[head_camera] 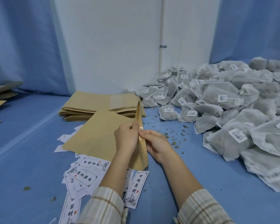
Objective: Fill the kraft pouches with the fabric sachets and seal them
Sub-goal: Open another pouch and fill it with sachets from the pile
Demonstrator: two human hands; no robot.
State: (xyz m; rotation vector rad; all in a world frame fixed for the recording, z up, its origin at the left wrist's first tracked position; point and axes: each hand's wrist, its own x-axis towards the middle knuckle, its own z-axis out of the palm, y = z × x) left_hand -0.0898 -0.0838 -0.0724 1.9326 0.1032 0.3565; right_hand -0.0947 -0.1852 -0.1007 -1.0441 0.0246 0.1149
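Blue table cover [31, 143] fills the bottom of the view, blue curtains [23, 46] on both sides, white wall panel [111, 46] in the middle behind.

Big heap of fabric sachets [225, 113] on the right, white mesh with barcode tags on strings, running from the back wall to the near right edge.

Stack of flat kraft pouches [90, 102] at centre back, just left of the heap. A few more pouches [0, 94] lie at the far left edge.

One kraft pouch [103, 136] is held up at centre, mouth edge toward the camera, its body lying back over the printed labels [87, 168] scattered below it.

Left hand [128, 138] grips the left lip of the mouth, fingers curled round it. Right hand [157, 143] pinches the right lip between thumb and fingers. Mouth is only slightly parted; nothing visible inside.

Loose dried leaf bits [171, 136] scattered on the cover between the hands and the heap.
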